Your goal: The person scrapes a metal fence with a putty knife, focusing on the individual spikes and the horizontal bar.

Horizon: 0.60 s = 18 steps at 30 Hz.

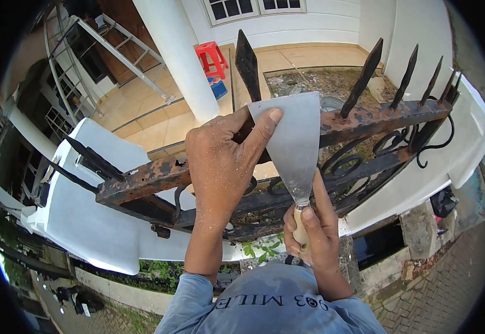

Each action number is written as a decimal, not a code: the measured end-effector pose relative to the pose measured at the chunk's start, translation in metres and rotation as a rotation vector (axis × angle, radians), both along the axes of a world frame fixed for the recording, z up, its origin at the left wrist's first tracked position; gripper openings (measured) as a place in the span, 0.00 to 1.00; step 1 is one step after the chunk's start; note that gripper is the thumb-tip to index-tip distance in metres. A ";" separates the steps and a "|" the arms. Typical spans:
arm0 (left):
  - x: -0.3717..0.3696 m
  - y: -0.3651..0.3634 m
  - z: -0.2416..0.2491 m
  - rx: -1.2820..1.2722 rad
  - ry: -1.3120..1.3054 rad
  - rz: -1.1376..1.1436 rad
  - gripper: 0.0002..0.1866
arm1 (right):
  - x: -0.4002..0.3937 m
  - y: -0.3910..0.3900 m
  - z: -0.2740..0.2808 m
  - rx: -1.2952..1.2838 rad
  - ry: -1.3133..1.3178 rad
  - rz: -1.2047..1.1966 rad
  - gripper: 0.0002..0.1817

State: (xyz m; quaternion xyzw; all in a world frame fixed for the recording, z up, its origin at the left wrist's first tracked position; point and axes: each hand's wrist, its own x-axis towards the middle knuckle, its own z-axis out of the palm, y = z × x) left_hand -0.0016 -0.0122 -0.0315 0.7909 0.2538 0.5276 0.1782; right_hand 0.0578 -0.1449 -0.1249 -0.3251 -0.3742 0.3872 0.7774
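Observation:
A wide putty knife stands upright in front of the rusty top rail of a black iron fence, its broad metal blade upward. My right hand is closed around its pale handle, with a finger stretched up along the blade's lower edge. At the blade's upper left corner, my left hand presses its thumb on the flat face, fingers curled behind and partly hidden. Small pale flecks cover the back of this hand. Patches of dark paint and bare rust show on the rail.
Pointed spikes rise from the rail, one close behind the blade. Scrollwork runs below it. White pillars flank the fence. Beyond are a red stool, a blue box and a ladder. A drain opening lies below right.

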 end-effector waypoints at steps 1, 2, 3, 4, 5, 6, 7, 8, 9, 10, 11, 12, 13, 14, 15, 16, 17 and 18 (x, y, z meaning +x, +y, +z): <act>-0.001 0.001 0.003 -0.053 0.024 0.024 0.28 | 0.000 0.000 0.001 -0.002 0.004 -0.001 0.33; -0.002 0.000 0.009 -0.114 0.056 0.047 0.28 | 0.000 0.004 0.005 -0.002 -0.042 -0.027 0.33; -0.003 -0.002 0.013 -0.178 0.090 0.070 0.28 | 0.000 0.005 0.005 -0.006 -0.038 -0.027 0.33; -0.003 -0.003 0.014 -0.177 0.068 0.059 0.28 | 0.001 0.006 0.005 -0.011 -0.039 -0.023 0.33; -0.002 -0.002 0.011 -0.096 0.058 0.056 0.29 | 0.001 0.007 0.006 -0.007 -0.044 -0.021 0.33; -0.001 0.000 0.006 -0.008 0.045 0.052 0.29 | 0.001 0.006 0.007 -0.018 -0.020 -0.028 0.33; 0.000 0.001 0.004 0.080 0.030 0.049 0.30 | 0.000 0.001 0.007 -0.029 0.002 -0.033 0.33; 0.001 -0.001 0.006 0.033 0.031 0.064 0.29 | 0.000 -0.003 0.007 -0.044 0.026 -0.038 0.32; 0.000 -0.002 0.010 -0.032 0.049 0.060 0.29 | 0.000 0.000 0.010 -0.031 0.001 -0.039 0.32; -0.002 -0.002 0.015 -0.102 0.069 0.055 0.29 | 0.000 0.006 0.015 -0.023 -0.022 -0.041 0.32; -0.004 -0.003 0.018 -0.170 0.084 0.052 0.28 | 0.001 0.009 0.017 -0.012 -0.050 -0.041 0.32; -0.004 -0.001 0.012 -0.143 0.093 0.067 0.30 | 0.001 0.005 0.013 -0.028 -0.064 -0.036 0.31; -0.003 0.000 0.010 -0.079 0.084 0.064 0.30 | 0.000 0.001 0.011 -0.034 -0.041 -0.042 0.31; -0.001 0.000 0.008 -0.016 0.070 0.064 0.31 | 0.000 -0.003 0.010 -0.040 -0.023 -0.046 0.31; 0.000 0.000 0.007 0.044 0.056 0.064 0.31 | 0.001 -0.004 0.010 -0.049 -0.004 -0.050 0.31; -0.003 0.000 0.012 -0.045 0.105 0.063 0.30 | 0.001 0.000 0.016 -0.012 -0.019 -0.029 0.31; -0.004 -0.001 0.013 -0.073 0.112 0.058 0.30 | 0.000 0.002 0.016 -0.020 -0.029 -0.030 0.31; -0.005 -0.001 0.014 -0.100 0.114 0.054 0.30 | -0.001 0.003 0.017 -0.027 -0.043 -0.030 0.31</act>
